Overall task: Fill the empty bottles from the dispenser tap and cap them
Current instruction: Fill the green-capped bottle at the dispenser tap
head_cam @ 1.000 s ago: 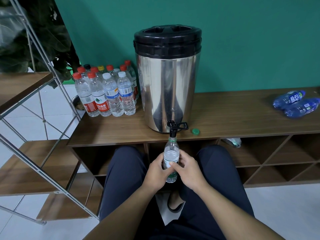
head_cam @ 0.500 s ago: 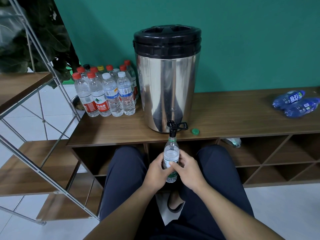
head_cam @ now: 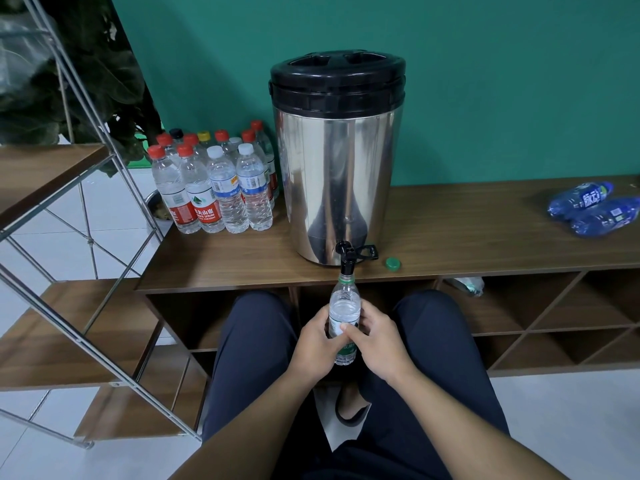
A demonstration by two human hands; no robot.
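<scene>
Below the wooden bench [head_cam: 450, 237], my left hand [head_cam: 313, 344] and right hand [head_cam: 377, 341] grip the bottle [head_cam: 344, 306] under the tap [head_cam: 347, 259]; inattention risks overflow

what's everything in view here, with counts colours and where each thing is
dispenser: one, steel with black lid, on the wooden shelf top, centre
tap: one, black, at the dispenser's base, over the held bottle's mouth
held bottle: one, clear with green label, uncapped, under the tap
loose cap: one, green, on the shelf top right of the tap
capped bottles: about a dozen, clear, mostly red caps, left of the dispenser
blue bottles: two, lying at the far right
metal rack: one, left
left hand: grips the held bottle
right hand: grips the held bottle
</scene>
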